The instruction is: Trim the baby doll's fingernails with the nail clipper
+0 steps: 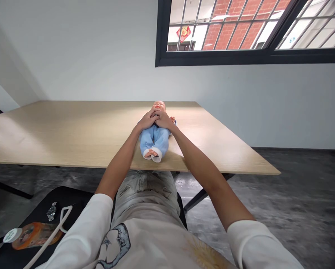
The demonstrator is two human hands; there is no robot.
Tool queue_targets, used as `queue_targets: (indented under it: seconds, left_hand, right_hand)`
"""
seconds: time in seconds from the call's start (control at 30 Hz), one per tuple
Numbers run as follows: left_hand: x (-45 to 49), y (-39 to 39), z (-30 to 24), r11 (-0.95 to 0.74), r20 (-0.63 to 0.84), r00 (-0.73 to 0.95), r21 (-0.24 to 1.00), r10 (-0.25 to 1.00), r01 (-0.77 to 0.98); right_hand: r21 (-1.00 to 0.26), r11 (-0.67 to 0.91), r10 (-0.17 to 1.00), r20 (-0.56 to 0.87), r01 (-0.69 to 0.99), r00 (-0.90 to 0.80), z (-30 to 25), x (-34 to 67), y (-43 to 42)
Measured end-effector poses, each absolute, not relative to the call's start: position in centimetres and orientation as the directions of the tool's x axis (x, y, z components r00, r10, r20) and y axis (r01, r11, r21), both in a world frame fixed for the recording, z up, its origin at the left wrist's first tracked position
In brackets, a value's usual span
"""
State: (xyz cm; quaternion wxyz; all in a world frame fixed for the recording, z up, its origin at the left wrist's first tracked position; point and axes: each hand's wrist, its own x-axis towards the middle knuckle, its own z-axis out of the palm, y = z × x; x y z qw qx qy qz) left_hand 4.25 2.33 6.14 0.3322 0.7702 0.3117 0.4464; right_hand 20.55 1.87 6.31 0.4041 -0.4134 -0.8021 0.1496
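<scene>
A baby doll [146,139] in a light blue outfit with white cuffs lies on its back on the table, its head towards the wall and its bare feet towards me. Just below the doll's chin, my left hand [148,118] and my right hand [164,119] meet over its chest. Their fingers are bent and close together on the front of the outfit, and the fingertips partly hide one another. Most of the doll's upper body is covered by my hands; one small doll hand shows beside my right wrist.
The wooden table [72,130] reaches to the wall, with its right edge slanting towards me. On a black chair [69,192] at my lower left lie an orange bottle [35,235], a wristwatch [51,212] and a white cable [53,233]. A barred window [226,56] is above.
</scene>
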Motion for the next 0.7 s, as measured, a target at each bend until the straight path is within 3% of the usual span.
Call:
queue_targets:
  seconds: [0.7]
  left_hand:
    - [4.22,2.43,6.10,-0.588,0.479,0.412,0.784,0.775,0.196]
  right_hand:
    - [-0.588,0.643,0.762,0.555,0.490,-0.334,6.15,20.62,2.19]
